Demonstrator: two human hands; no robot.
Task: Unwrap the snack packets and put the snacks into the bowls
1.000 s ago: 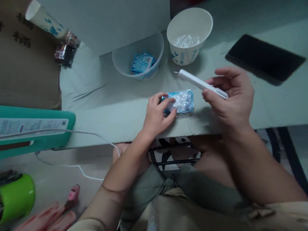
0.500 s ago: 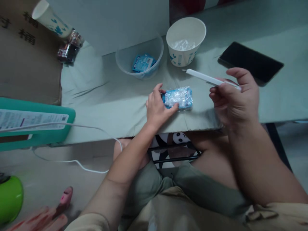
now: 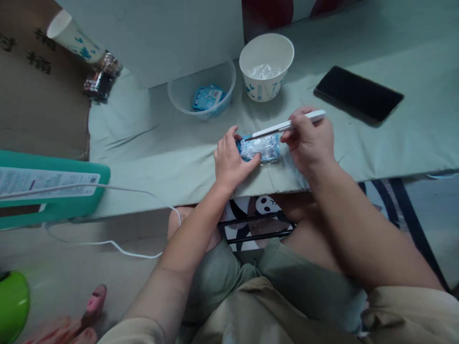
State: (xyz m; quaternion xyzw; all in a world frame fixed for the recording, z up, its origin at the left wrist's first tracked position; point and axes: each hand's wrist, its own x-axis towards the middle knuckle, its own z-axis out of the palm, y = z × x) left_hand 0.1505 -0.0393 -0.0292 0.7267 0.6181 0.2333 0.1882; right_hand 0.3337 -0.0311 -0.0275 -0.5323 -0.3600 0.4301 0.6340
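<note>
A small blue packet wrapped in clear plastic lies near the front edge of the table. My left hand presses down on its left end, fingers curled over it. In my right hand I grip a slim white utility knife, held like a pen, with its tip resting on the packet's top left edge.
Behind the packet stand a clear plastic bowl holding a blue packet and a white paper cup with clear wrap inside. A black phone lies at right. A tipped paper cup, cardboard box and teal case sit left.
My right hand came down and leftward, bringing the knife from mid-air to the packet's top. The left hand stayed on the packet. The camera view shifted slightly.
</note>
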